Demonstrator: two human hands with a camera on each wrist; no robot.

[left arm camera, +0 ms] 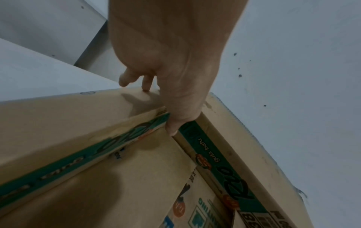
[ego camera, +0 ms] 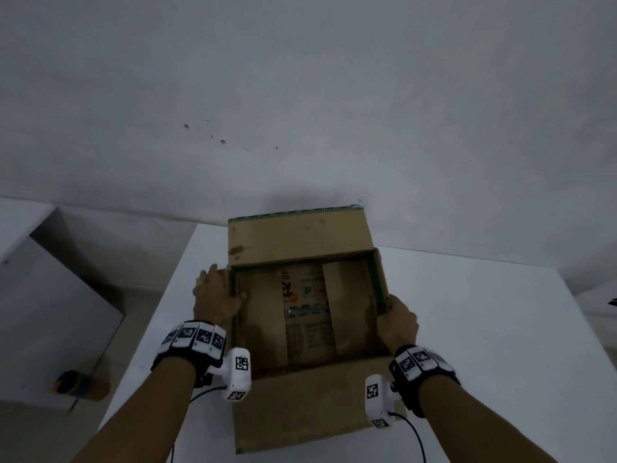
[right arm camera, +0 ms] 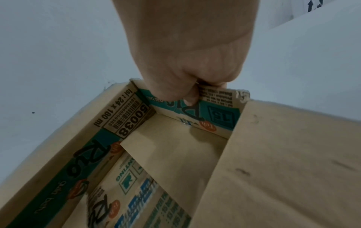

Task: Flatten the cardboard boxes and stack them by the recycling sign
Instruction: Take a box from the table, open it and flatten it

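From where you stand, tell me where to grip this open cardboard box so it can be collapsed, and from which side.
Grip the cardboard box by its two short side walls, from above, as the left hand and right hand do: thumbs inside, fingers over the top edge. The top flaps are folded outward, so the wall edges are exposed, and pushing opposite walls would probably skew the box flat.

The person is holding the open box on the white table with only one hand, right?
Not quite: both hands hold it. In the head view the left hand grips the left wall of the box and the right hand grips the right wall. The box is open and sits on the white table, as you said.
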